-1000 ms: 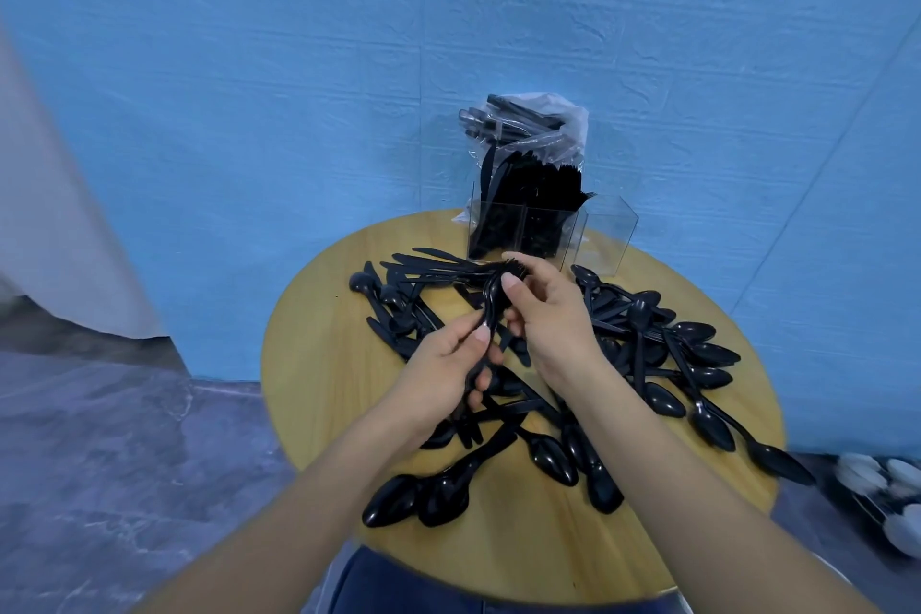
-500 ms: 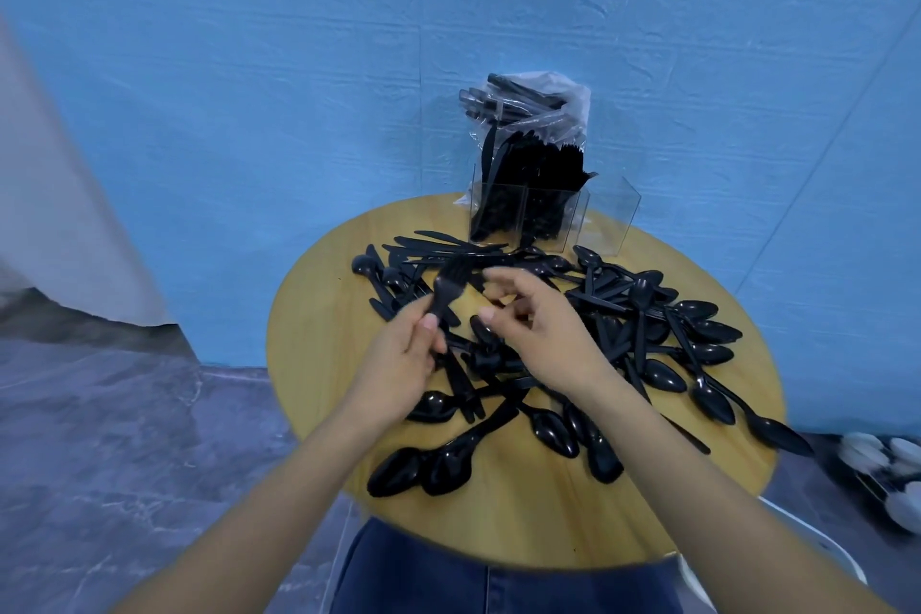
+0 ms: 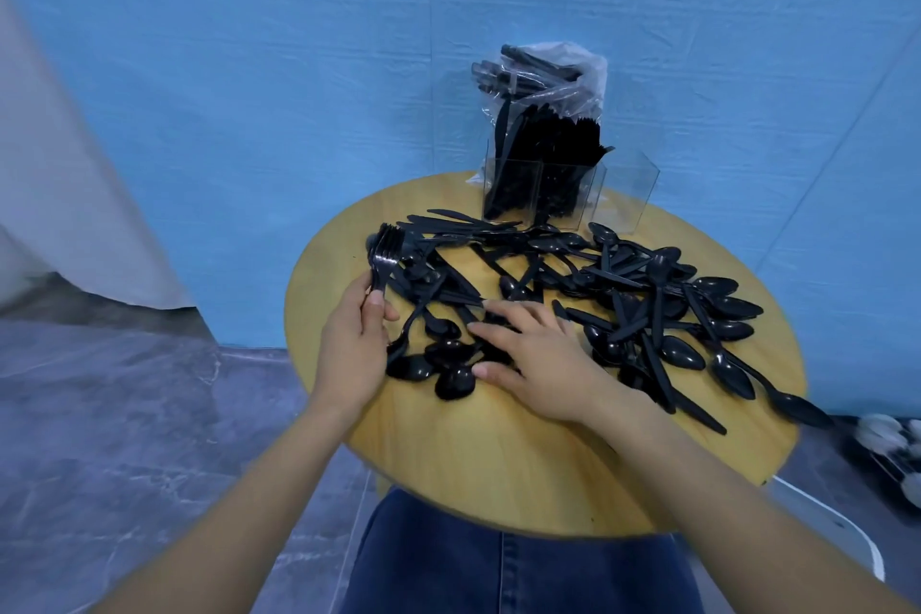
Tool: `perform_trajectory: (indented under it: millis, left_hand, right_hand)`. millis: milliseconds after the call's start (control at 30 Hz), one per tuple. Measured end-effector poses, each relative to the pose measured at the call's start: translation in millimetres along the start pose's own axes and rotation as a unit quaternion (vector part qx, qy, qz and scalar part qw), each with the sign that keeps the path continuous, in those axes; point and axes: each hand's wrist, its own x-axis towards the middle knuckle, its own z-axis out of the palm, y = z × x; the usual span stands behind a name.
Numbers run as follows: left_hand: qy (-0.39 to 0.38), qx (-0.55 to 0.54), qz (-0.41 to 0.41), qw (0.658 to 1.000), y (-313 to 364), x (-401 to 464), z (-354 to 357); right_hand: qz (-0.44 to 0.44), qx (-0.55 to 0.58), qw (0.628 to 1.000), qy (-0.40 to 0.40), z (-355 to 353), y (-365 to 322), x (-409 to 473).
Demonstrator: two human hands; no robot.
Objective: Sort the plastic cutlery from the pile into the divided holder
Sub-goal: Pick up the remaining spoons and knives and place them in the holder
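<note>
Crowding the holder (image 3: 543, 194): spoons (image 3: 688, 314) (bagged cutlery (image 3: 548, 75) behind)

- The pile of black cutlery (image 3: 573, 294) sprawls over the middle and right of the round table (image 3: 498, 454), blocking a flat approach there.
- Bare wood lies along the near edge and the left rim.
- The clear divided holder (image 3: 543, 194) stands at the far edge against the blue wall (image 3: 299, 65); its left compartments are packed, and the right compartment (image 3: 625, 197) looks open from above.
- Both hands, the left hand (image 3: 349, 344) and the right hand (image 3: 538, 359), occupy the near-left part.
</note>
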Motion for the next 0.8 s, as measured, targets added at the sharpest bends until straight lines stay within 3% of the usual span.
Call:
perform_trajectory:
  millis: [233, 467, 633, 800]
  left_hand:
    - [0.012, 0.013, 0.002, 1.000, -7.0, 2.5, 4.7]
    - [0.026, 0.075, 0.059, 0.995, 3.3, -4.3, 11.8]
    - [-0.026, 0.101, 0.077, 0.992, 23.5, -25.8, 46.0]
    - [-0.029, 0.144, 0.110, 0.983, 26.6, -34.6, 61.1]
  right_hand:
    - [0.069, 0.044, 0.993, 0.086, -8.6, -3.0, 21.8]
    - [0.197, 0.035, 0.961, 0.194, -20.1, 25.5, -32.6]
    - [0.285, 0.035, 0.941, 0.181, -18.9, 48.1, -69.8]
    - [0.261, 0.033, 0.955, 0.137, -4.8, 43.5, -80.3]
